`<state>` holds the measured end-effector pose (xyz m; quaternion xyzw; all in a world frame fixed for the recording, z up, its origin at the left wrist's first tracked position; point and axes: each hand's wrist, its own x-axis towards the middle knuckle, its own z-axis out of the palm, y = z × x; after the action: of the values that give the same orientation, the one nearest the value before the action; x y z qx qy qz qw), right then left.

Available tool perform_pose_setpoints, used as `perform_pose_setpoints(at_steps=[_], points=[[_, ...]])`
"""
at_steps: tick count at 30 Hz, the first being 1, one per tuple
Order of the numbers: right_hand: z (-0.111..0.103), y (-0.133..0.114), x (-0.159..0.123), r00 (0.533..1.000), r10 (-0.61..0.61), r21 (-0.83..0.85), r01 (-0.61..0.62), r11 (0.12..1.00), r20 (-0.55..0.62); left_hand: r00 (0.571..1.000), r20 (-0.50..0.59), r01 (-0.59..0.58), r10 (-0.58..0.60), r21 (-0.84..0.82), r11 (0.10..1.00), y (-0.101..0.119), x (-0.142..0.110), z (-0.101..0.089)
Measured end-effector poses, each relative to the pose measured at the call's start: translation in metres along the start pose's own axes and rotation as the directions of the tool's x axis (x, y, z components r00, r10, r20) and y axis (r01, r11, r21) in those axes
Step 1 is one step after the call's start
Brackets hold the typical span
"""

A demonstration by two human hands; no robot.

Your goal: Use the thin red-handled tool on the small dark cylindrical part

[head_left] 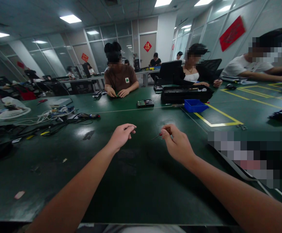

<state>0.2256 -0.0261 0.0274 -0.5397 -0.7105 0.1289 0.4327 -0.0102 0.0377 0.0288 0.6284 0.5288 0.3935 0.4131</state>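
In my right hand (177, 142) is a small screwdriver (156, 137) with a red handle; its thin metal shaft points left and slightly down. The fingers are closed round the handle, which they partly hide. My left hand (123, 136) hovers over the green table, apart from the screwdriver. Its fingers are loosely bent, the index finger stretched out to the right, and I see nothing held in it. Beyond both hands lies a hard drive (145, 103) with a green circuit board on its upper side.
A blue bin (195, 105) stands beside a long black case (187, 94) at the back right. Tangled cables (65, 116) lie on the left of the green table (136, 191). Opposite sits a person in a brown shirt (121, 79); other people sit on the right.
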Motion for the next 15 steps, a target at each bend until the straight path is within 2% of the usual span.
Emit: perform_pose_setpoints(at_steps=[3, 6, 9, 10, 15], points=[[0.0, 0.0, 0.001, 1.0, 0.007, 0.004, -0.007, 1.0, 0.01, 0.984, -0.121, 0.078, -0.128, -0.352, 0.933, 0.009, -0.001, -0.034], [-0.001, 0.0, 0.001, 1.0, 0.018, 0.007, -0.018, 1.0, 0.019, 0.92, -0.298, 0.04, -0.253, -0.57, 0.821, 0.009, -0.009, -0.076], [0.0, 0.0, 0.002, 0.999, 0.024, 0.004, -0.024, 1.0, 0.029, 0.825, -0.45, -0.021, -0.342, -0.629, 0.777, 0.001, -0.024, -0.12], [0.0, 0.0, 0.002, 0.999, 0.023, 0.003, -0.023, 1.0, 0.031, 0.811, -0.476, -0.043, -0.341, -0.63, 0.776, -0.003, -0.03, -0.134], [0.003, 0.002, 0.001, 0.999, 0.016, -0.002, -0.016, 1.0, 0.03, 0.572, -0.729, -0.04, -0.377, -0.483, 0.875, -0.03, -0.067, -0.194]])
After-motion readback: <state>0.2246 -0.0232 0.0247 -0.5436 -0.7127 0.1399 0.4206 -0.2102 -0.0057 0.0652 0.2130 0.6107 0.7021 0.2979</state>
